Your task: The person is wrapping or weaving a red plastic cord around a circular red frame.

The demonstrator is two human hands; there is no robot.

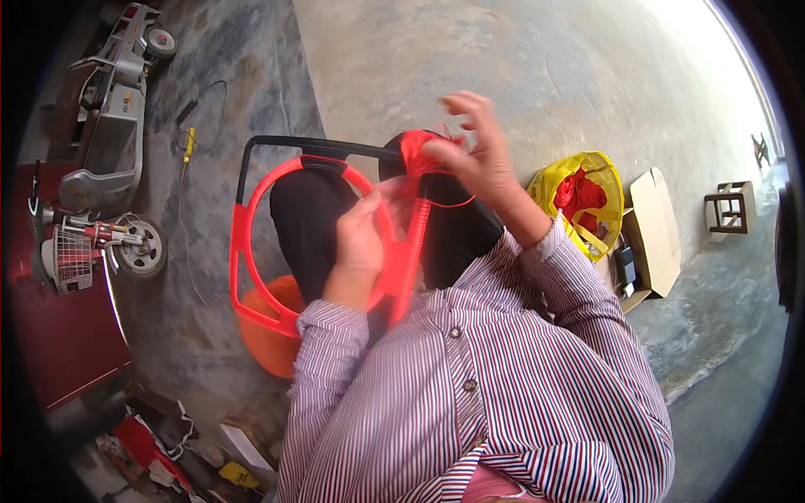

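A flat frame with a large ring inside it rests across my lap. Much of it is wrapped in red cord, while its far bars show bare black. My left hand is closed round the wrapped bar in the middle, its fingertips reaching past the ring's edge. At the frame's far right corner, my right hand has its thumb against a loose bundle of red cord. The upper fingers are raised and blurred by motion. A thin loop of the cord hangs below this hand, near the wrapped side bar.
To the right, a yellow bag holding red cord stands beside an open cardboard box. A small wooden stool is farther right. On the left are parked scooters and a yellow-handled tool. Something orange lies under the frame.
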